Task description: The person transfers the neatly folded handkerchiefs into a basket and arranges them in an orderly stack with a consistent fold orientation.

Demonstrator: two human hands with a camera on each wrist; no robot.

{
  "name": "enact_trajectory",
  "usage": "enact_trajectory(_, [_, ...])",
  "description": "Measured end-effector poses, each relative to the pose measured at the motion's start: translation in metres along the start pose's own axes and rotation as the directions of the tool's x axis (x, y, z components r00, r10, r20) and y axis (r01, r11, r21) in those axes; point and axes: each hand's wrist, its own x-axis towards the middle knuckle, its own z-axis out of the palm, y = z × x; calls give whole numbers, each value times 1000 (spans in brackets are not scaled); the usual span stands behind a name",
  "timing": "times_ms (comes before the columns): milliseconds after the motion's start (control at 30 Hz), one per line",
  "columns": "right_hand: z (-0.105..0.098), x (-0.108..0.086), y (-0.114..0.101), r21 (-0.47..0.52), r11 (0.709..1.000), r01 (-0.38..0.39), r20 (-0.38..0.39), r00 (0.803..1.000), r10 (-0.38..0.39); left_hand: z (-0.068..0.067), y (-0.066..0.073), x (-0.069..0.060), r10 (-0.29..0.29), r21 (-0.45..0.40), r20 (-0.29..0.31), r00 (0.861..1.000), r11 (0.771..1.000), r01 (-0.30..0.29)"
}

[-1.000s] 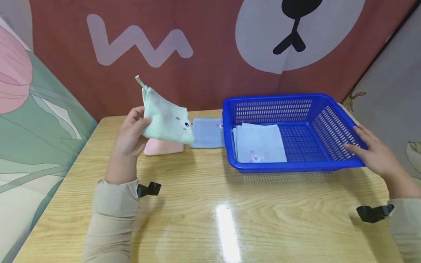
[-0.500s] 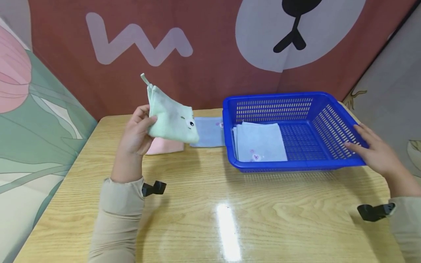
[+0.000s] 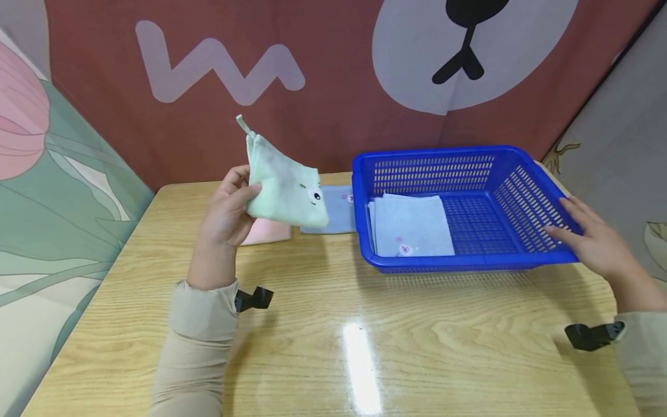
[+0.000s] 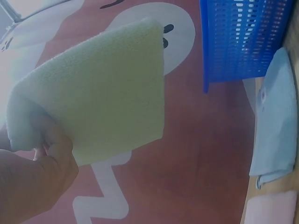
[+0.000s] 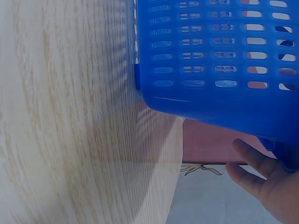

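My left hand [image 3: 227, 211] pinches a folded mint-green hand towel [image 3: 286, 188], thumb on its near face. The towel hangs above the table, with a cartoon face near its lower right corner and a loop at the top. In the left wrist view its plain side [image 4: 112, 93] shows. My right hand [image 3: 594, 240] holds the right rim of a blue plastic basket [image 3: 469, 262], thumb over the rim and fingers outside. Inside the basket, at the left, lie folded light-blue towels [image 3: 414, 226]. A pink towel [image 3: 268, 231] and a blue towel [image 3: 336, 211] lie on the table behind the held towel, partly hidden.
The basket stands on a wooden table [image 3: 443, 336] towards its back right. A brown-red curtain [image 3: 323, 116] with printed shapes hangs right behind the table's back edge. Flowered fabric [image 3: 68, 231] hangs at the left.
My left hand has moved to the right with the mint-green towel, covering more of the pink towel and part of the blue one. The right hand and basket have stayed nearly still.
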Motion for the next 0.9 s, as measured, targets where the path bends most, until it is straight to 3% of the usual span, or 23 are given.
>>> enact_trajectory(367, [2,0,1,4,1000,-7,-3,1000,7,10,-6,1,-34,6,43,999,999,34])
enact_trajectory(900, [1,0,1,-1,1000,0,-5,1000,0,24,-16,1,-24,-15,81,996,1000,25])
